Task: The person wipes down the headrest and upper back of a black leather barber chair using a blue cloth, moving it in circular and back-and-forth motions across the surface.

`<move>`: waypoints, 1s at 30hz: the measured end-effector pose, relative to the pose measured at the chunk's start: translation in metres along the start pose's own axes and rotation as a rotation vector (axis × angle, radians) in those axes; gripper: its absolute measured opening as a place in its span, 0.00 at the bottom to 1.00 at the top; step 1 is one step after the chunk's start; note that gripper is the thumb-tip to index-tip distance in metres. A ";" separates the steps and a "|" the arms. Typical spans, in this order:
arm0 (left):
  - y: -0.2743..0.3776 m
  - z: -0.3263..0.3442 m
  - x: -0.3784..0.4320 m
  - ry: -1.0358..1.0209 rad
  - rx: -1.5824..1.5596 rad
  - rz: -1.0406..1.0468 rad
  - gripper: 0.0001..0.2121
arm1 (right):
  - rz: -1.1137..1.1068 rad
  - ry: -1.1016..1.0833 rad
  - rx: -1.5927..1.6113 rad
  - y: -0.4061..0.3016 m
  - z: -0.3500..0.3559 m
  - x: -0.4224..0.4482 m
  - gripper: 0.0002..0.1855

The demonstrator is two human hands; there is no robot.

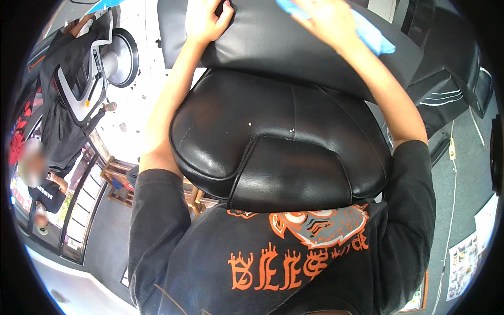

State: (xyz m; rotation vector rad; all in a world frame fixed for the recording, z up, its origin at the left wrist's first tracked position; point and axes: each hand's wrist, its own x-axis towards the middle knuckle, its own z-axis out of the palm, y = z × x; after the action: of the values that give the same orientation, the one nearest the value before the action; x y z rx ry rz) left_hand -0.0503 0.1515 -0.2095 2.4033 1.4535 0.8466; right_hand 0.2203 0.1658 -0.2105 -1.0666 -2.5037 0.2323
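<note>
Before me is a black leather salon chair. Its padded headrest (291,106), with stitched seams and a few white specks, lies close to my chest. Beyond it is the smooth black backrest (252,39). My left hand (208,21) rests on the backrest's left part, thumb apart from the fingers; the fingertips are cut off by the top of the picture. My right hand (328,21) presses a light blue cloth (376,35) against the backrest's right part. Some of the cloth sticks out on either side of that hand, whose fingers are partly cut off.
Left, a second chair has a grey-white armrest (80,108) and a round metal base (120,57) on a white floor with dark clumps. A person in a black shirt (49,193) stands by glass doors. Wooden bench (118,177) lies behind. Right, a white cable (453,189) hangs along a grey wall.
</note>
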 end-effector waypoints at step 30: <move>-0.017 0.015 -0.016 0.039 0.063 -0.027 0.19 | 0.971 -0.276 1.405 0.024 -0.097 -0.085 0.23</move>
State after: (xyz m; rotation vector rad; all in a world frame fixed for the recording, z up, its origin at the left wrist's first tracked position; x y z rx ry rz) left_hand -0.0603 0.1480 -0.2351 2.4195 1.5459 0.8587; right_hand 0.3304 0.1208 -0.1561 -1.3678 -1.0822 2.0482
